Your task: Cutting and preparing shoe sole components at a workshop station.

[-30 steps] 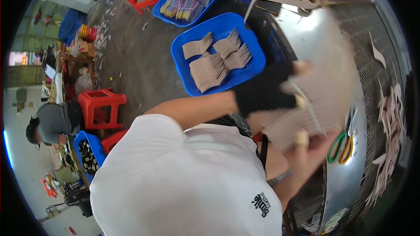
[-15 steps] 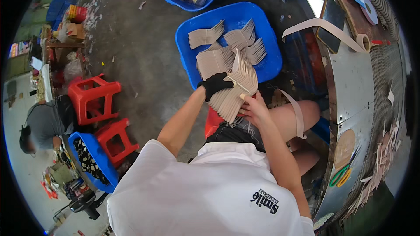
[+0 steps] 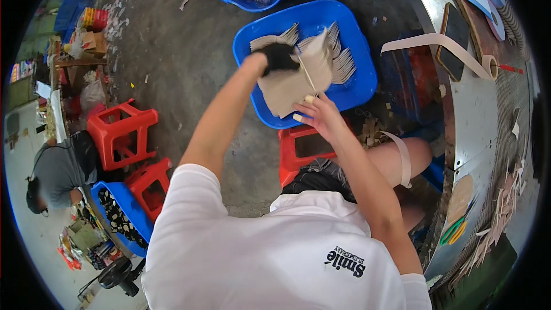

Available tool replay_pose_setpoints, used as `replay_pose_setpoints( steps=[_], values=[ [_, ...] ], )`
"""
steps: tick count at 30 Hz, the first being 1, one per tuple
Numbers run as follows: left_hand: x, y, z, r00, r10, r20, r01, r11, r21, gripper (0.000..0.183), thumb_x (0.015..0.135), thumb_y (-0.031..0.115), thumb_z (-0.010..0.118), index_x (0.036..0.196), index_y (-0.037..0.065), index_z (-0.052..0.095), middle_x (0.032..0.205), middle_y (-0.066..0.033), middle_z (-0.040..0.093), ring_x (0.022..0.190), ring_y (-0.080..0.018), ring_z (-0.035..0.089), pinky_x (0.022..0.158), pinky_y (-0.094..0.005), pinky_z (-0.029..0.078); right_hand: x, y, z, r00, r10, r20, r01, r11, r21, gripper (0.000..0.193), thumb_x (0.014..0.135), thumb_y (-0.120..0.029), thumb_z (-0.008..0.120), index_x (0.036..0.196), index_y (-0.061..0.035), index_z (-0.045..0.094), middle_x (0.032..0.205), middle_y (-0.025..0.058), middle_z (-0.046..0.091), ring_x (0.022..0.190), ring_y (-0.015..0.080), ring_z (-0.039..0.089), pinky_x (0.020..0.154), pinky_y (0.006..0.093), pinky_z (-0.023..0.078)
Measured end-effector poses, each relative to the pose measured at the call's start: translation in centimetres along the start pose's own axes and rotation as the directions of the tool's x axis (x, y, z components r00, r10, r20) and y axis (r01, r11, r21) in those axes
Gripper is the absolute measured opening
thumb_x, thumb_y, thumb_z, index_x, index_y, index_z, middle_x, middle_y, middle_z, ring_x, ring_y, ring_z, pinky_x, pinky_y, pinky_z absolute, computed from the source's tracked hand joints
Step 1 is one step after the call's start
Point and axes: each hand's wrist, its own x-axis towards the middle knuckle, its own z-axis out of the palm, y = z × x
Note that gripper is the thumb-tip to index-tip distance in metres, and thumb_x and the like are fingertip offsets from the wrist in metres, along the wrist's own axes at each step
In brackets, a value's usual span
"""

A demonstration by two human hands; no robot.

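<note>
A blurred bundle of beige strips point(image 3: 290, 89), fanned in ridges and crossed by a thin pale band point(image 3: 306, 73), is held over the blue tub point(image 3: 363, 89). My left hand point(image 3: 279, 59), in a black glove, is closed on its upper left side. Pale covers sit on fingertips of my right hand point(image 3: 324, 116); its fingers are spread at the bundle's lower right edge, near the end of the band. Similar beige bundles point(image 3: 343, 66) lie in the tub, partly hidden behind the held one.
Red stools point(image 3: 293, 155) stand below the tub and at left. A second blue tub point(image 3: 252, 4) holds colourful bundles. On the metal-topped bench at right are a phone point(image 3: 453, 40), a tape roll point(image 3: 489, 68) and scissors point(image 3: 453, 231). A person point(image 3: 63, 166) bends at far left.
Both hands and the bundle have moved up and away from my lap to over the blue tub. The right hand's fingers have spread from the bundle's edge.
</note>
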Motion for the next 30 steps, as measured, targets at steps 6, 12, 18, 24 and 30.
replay_pose_setpoints(
  steps=[6,12,18,24,30],
  values=[
    [-1.3,-2.7,-4.1,0.889,-0.084,-0.450,0.096,0.995,0.003,0.058,0.073,0.040,0.070,0.123,0.012,0.057,0.120,-0.0173,0.059,0.108,-0.0295,0.059,0.089,-0.0369,0.048,-3.9,-4.8,0.8,0.990,0.075,-0.118,-0.117,0.905,-0.410,0.057,0.093,-0.018,0.054,0.141,-0.0020,0.029,0.113,0.0149,0.061,0.101,0.0258,0.063,0.080,0.0377,0.053],
    [0.3,0.7,12.0,0.949,0.174,-0.262,-0.183,0.983,-0.010,0.038,0.076,0.036,0.068,0.101,0.007,0.063,0.092,-0.0153,0.067,0.090,-0.0279,0.064,0.078,-0.0390,0.050,-15.1,-5.5,-7.9,0.920,-0.272,-0.281,0.058,0.806,-0.589,0.032,0.088,-0.010,0.057,0.120,-0.0019,0.055,0.102,0.0096,0.064,0.084,0.0180,0.064,0.067,0.0290,0.051],
    [-2.9,16.1,17.9,0.917,0.392,-0.075,-0.386,0.823,-0.418,0.035,0.080,0.021,0.069,0.112,0.008,0.063,0.097,-0.0091,0.068,0.089,-0.0200,0.065,0.079,-0.0320,0.050,-24.1,-3.3,-15.6,0.164,-0.941,-0.295,0.017,0.302,-0.953,0.030,0.080,-0.009,0.065,0.108,-0.0009,0.058,0.090,0.0124,0.058,0.075,0.0239,0.059,0.068,0.0323,0.048],
    [-2.8,26.6,18.9,0.729,0.661,-0.179,-0.682,0.679,-0.273,0.028,0.081,0.015,0.066,0.107,0.005,0.064,0.101,-0.0105,0.067,0.087,-0.0213,0.065,0.077,-0.0307,0.051,-27.1,-1.2,-14.4,0.321,-0.786,-0.528,-0.245,0.470,-0.848,0.047,0.075,-0.026,0.068,0.115,-0.0089,0.052,0.095,0.0181,0.063,0.089,0.0372,0.062,0.076,0.0481,0.049],
    [-12.6,37.4,17.5,0.358,0.926,0.124,-0.892,0.378,-0.248,0.030,0.081,0.013,0.068,0.109,0.005,0.063,0.104,-0.0113,0.066,0.092,-0.0216,0.063,0.074,-0.0321,0.049,-39.8,-3.7,-10.0,0.726,-0.603,-0.332,0.280,0.699,-0.659,0.021,0.080,-0.020,0.067,0.092,-0.0036,0.064,0.072,0.0084,0.064,0.061,0.0129,0.059,0.057,0.0296,0.047]
  ],
)
